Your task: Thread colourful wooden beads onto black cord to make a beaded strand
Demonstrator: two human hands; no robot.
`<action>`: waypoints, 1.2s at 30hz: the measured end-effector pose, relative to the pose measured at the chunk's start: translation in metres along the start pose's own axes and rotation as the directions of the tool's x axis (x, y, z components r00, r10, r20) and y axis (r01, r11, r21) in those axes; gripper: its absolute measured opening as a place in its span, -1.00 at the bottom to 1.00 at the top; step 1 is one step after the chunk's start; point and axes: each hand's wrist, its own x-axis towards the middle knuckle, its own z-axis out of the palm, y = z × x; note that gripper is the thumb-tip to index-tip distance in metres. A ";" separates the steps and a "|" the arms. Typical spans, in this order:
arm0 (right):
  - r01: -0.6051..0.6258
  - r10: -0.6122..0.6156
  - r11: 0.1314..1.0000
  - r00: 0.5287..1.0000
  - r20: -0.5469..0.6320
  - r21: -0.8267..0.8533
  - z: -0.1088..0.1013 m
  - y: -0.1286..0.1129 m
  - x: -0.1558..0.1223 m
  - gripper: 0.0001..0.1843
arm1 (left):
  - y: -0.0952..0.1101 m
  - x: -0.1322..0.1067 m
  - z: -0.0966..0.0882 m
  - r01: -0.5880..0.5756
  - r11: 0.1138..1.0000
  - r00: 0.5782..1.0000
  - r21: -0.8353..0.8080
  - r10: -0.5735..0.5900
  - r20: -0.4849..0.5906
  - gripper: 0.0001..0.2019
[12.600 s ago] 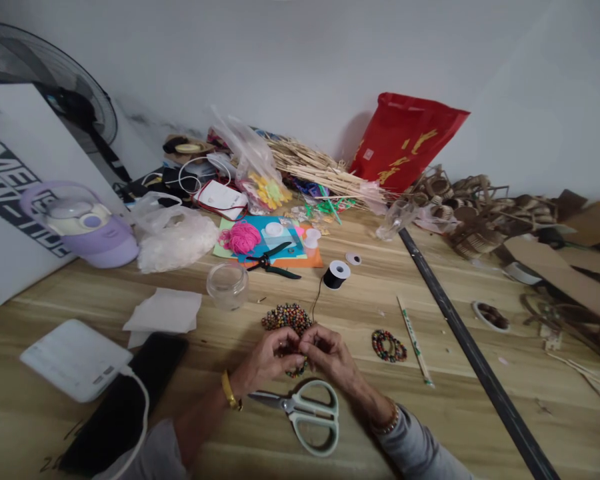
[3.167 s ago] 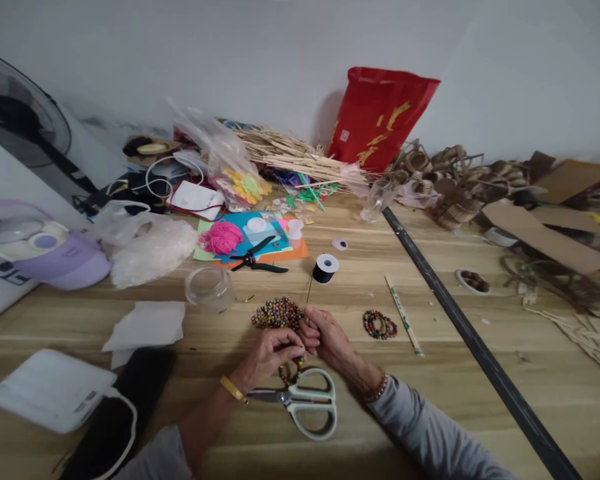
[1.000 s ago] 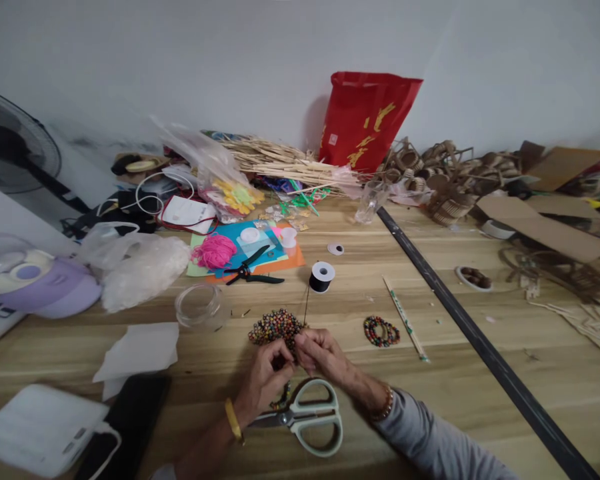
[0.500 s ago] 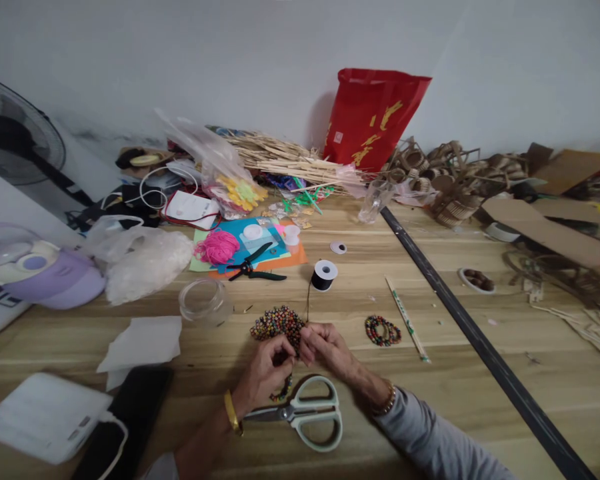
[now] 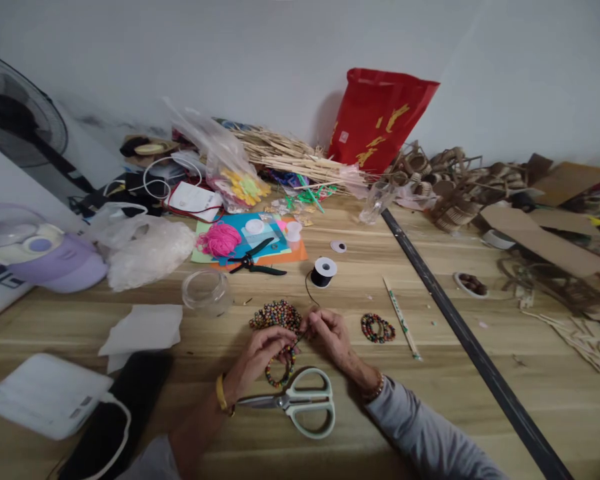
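My left hand (image 5: 260, 351) is closed on a strand of multicoloured beads (image 5: 280, 381), which hangs below its fingers as a small loop. Facing it, my right hand (image 5: 333, 335) pinches a dark cord between thumb and finger. That cord leads back to a spool of black cord (image 5: 324, 273) standing on the table. A short length of cord spans the gap between the two hands. Just beyond my left fingers lies a heap of beads (image 5: 276, 315). White-handled scissors (image 5: 307, 403) rest near my wrists, and a coiled bead bracelet (image 5: 378, 328) lies to the right.
Black-handled pliers (image 5: 254, 260) and pink yarn (image 5: 220, 239) lie on coloured paper. A clear jar (image 5: 207, 293) stands at left, near a white power bank (image 5: 45, 397). A dark strip (image 5: 460, 327) crosses the table at right. Wooden sticks and a red bag (image 5: 380, 120) line the back.
My hands have moved slightly apart, with cord now visible between them. The bead loop shows more fully below my left hand. The cord near the spool has gone from taut to slack.
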 end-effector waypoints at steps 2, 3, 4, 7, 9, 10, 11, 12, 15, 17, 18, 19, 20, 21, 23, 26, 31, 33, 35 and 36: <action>0.007 -0.007 1.000 1.000 -0.008 -0.002 -0.001 0.002 0.001 -0.54 | 0.000 0.000 0.001 0.025 1.000 1.000 0.008 -0.025 -0.007 -0.69; 0.010 -0.010 1.000 1.000 -0.006 -0.006 -0.001 0.003 0.001 -0.55 | 0.000 0.000 0.001 0.035 0.999 0.999 0.012 -0.035 -0.011 -0.69; 0.010 -0.010 1.000 1.000 -0.001 -0.012 -0.001 0.003 0.001 -0.56 | 0.000 0.000 0.002 0.041 0.999 0.999 0.014 -0.041 -0.019 -0.70; -0.020 0.021 0.998 1.000 0.023 -0.059 -0.003 -0.001 0.003 -0.61 | 0.002 -0.001 0.003 0.039 0.999 0.999 0.026 -0.038 -0.039 -0.72; -0.033 0.034 0.991 0.999 0.004 -0.128 -0.008 -0.007 0.006 -0.69 | 0.004 -0.002 0.003 0.039 0.997 0.999 0.074 -0.037 -0.024 -0.77; -0.035 0.033 0.986 0.999 -0.016 -0.162 -0.011 -0.011 0.008 -0.74 | 0.006 -0.003 0.002 0.030 0.996 0.999 0.085 -0.029 -0.018 -0.78; -0.042 0.036 0.979 0.999 -0.033 -0.201 -0.016 -0.015 0.010 -0.78 | 0.007 -0.004 0.002 0.019 0.996 1.000 0.089 -0.018 -0.017 -0.79; -0.035 0.023 0.969 0.998 -0.050 -0.246 -0.022 -0.020 0.012 -0.77 | 0.008 -0.004 0.001 0.016 0.996 1.000 0.084 -0.015 -0.016 -0.79; 0.031 -0.034 0.908 0.999 0.001 -0.417 -0.043 -0.034 0.017 -0.73 | 0.009 -0.005 -0.002 0.025 0.999 1.000 0.042 -0.025 0.000 -0.76; 0.073 0.006 0.822 0.991 0.136 -0.564 -0.056 -0.039 0.018 -0.83 | 0.010 -0.005 -0.004 0.025 0.999 0.999 0.033 -0.025 0.020 -0.75; 0.070 0.066 0.762 0.981 0.184 -0.643 -0.060 -0.040 0.018 -0.87 | 0.010 -0.005 -0.004 0.023 0.999 0.999 0.041 -0.025 0.032 -0.75; 0.062 0.141 0.689 0.966 0.218 -0.722 -0.064 -0.041 0.017 -0.90 | 0.010 -0.005 -0.004 0.022 0.998 0.999 0.053 -0.025 0.044 -0.75; 0.058 0.221 0.611 0.945 0.241 -0.790 -0.066 -0.040 0.017 -0.91 | 0.010 -0.006 -0.005 0.021 0.997 0.998 0.068 -0.025 0.054 -0.74; 0.061 0.292 0.536 0.922 0.253 -0.842 -0.066 -0.040 0.017 -0.92 | 0.010 -0.006 -0.004 0.022 0.996 0.997 0.084 -0.027 0.066 -0.74; 0.082 0.387 0.429 0.883 0.265 -0.900 -0.062 -0.039 0.017 -0.92 | 0.009 -0.006 -0.003 0.017 0.994 0.996 0.110 -0.026 0.081 -0.74; 0.118 0.417 0.415 0.857 0.304 -0.902 -0.051 -0.042 0.017 -0.92 | 0.006 -0.008 -0.001 -0.003 0.985 0.995 0.174 -0.015 0.103 -0.77; 0.139 0.377 0.417 0.873 0.310 -0.898 -0.033 -0.042 0.013 -0.93 | 0.000 -0.010 0.002 -0.063 0.965 0.988 0.256 0.023 0.153 -0.82; 0.167 0.304 0.442 0.897 0.322 -0.881 -0.030 -0.037 0.011 -0.96 | -0.001 -0.010 0.003 -0.082 0.949 0.991 0.306 0.044 0.129 -0.84; 0.186 0.256 0.464 0.908 0.332 -0.866 -0.028 -0.028 0.009 -0.97 | 0.000 -0.011 0.004 -0.095 0.935 0.991 0.342 0.056 0.123 -0.86; 0.196 0.232 0.483 0.911 0.340 -0.854 -0.028 -0.023 0.008 -0.96 | 0.000 -0.012 0.005 -0.103 0.931 0.991 0.350 0.064 0.120 -0.87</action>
